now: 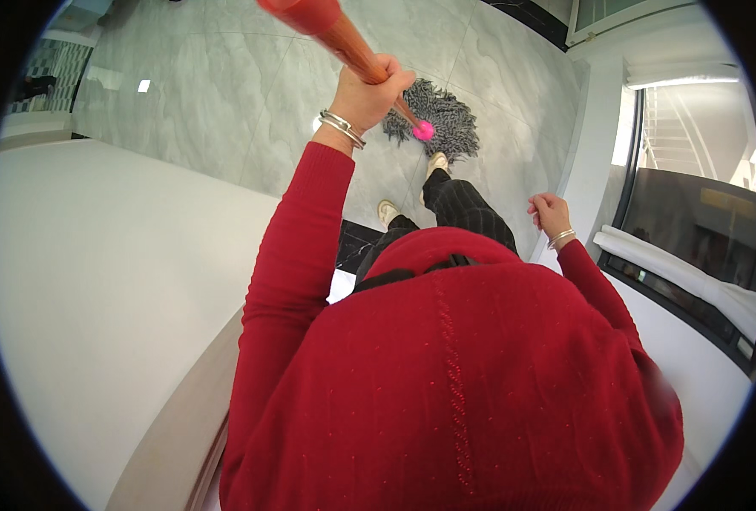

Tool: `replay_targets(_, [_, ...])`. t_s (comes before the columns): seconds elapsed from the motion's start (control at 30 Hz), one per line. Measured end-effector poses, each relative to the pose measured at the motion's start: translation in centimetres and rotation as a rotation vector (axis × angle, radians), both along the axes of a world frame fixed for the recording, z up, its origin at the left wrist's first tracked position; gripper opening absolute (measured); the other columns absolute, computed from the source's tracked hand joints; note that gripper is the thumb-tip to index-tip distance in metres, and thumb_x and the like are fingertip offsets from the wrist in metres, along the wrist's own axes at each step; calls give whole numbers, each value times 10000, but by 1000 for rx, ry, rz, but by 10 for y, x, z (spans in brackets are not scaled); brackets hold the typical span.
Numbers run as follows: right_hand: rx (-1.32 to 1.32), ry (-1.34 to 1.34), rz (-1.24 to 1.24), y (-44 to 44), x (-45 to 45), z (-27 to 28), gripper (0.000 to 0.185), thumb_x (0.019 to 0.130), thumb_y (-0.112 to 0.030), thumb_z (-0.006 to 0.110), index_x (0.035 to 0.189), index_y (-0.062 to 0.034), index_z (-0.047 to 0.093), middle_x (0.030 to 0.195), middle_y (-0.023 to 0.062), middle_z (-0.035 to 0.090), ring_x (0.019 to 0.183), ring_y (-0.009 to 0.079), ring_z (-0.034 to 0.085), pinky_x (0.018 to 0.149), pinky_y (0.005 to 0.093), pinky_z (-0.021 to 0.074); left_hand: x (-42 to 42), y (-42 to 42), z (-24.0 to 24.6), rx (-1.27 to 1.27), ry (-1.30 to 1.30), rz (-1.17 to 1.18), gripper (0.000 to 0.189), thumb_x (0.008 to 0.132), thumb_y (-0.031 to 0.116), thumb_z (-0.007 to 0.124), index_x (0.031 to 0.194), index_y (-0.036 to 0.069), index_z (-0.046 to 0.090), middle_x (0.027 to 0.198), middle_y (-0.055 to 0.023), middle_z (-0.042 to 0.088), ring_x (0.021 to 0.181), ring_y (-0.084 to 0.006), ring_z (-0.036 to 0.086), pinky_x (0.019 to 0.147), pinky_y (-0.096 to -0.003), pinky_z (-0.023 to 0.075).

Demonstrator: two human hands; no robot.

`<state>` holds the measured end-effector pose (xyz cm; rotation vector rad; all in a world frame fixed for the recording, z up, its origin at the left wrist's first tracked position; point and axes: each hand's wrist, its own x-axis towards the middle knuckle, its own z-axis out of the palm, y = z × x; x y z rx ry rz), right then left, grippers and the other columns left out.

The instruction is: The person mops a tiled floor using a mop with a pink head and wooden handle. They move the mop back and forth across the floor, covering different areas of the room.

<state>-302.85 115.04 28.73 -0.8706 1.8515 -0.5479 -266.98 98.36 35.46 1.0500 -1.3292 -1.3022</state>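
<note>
My left hand (372, 91) is wrapped around the reddish-brown handle of a string mop (353, 52). The handle's red end cap (311, 14) rises toward the camera at the top of the view. Lower down, the handle runs to a bright pink socket (423, 130), and the grey mop strands (448, 115) lie spread on the floor just ahead of my feet. Off to the right, near the wall by the window, my right hand (549, 214) hangs with loosely curled fingers and nothing visible in it.
Grey marble-look tiles (205, 96) cover the floor. A white wall (97, 255) stands close on my left, with a dark threshold strip (357, 246) by my feet. On my right is a dark-framed window (691, 217). My light shoes (387, 212) are beside the mop.
</note>
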Motion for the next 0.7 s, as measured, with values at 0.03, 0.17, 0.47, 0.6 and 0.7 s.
replay_targets(0.03, [-2,-5,22,-3,4,2,224,811,-172,483,800,19,599,619,56,586,399,85,468,340,219,349,-2,0,-1,40,-18,-9,227,697,125,640,547,40,492,507,43,449,491,-50,410,446,-229,348])
replay_targets(0.17, [-12,-10,81,1,8,0,213,811,-174,489,798,6,602,615,51,586,404,83,474,339,215,345,-9,-5,0,-53,-95,-49,269,745,82,614,529,59,455,538,21,473,531,-62,466,517,-213,391])
replay_targets(0.47, [60,11,-26,13,-3,-13,217,811,-163,476,806,13,603,615,59,587,403,95,477,342,226,359,-18,-17,11,68,54,-83,273,741,104,629,531,73,457,533,19,460,556,-76,470,544,-231,410])
replay_targets(0.6, [64,73,-35,27,-11,-7,220,809,-161,472,803,17,602,617,63,589,406,97,479,344,228,360,-28,-35,8,42,29,-93,279,747,108,626,534,77,448,530,20,458,544,-77,463,537,-234,405])
replay_targets(0.7, [139,92,-98,41,-18,-2,221,806,-163,474,794,17,602,621,64,593,403,99,479,342,230,360,-28,-53,6,-26,7,-78,236,721,157,647,564,49,509,510,5,501,471,-74,478,436,-240,408])
